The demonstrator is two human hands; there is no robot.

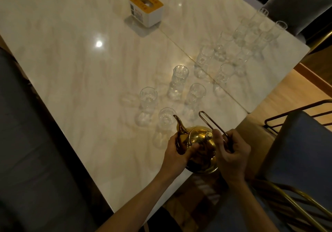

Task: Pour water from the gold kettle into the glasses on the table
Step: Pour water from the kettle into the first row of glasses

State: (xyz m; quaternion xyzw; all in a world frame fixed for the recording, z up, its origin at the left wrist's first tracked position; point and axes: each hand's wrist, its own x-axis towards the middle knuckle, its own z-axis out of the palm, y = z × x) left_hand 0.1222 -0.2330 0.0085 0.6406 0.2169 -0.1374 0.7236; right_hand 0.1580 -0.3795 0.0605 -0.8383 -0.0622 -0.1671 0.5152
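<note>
The gold kettle [197,142] is at the near edge of the marble table [80,61], tilted with its spout over the rim of the nearest clear glass [164,124]. My left hand [177,152] cups the kettle's body under the spout. My right hand [231,152] grips the thin wire handle. Three more tall glasses [178,82] stand just beyond the kettle. Several others [251,37] run in a line toward the far right corner. Whether water flows cannot be told in the dim light.
A white tissue box [146,9] with a yellow top stands at the far middle of the table. A blue chair [301,152] with a gold metal frame is at the right. A dark bench [32,151] lies along the left edge.
</note>
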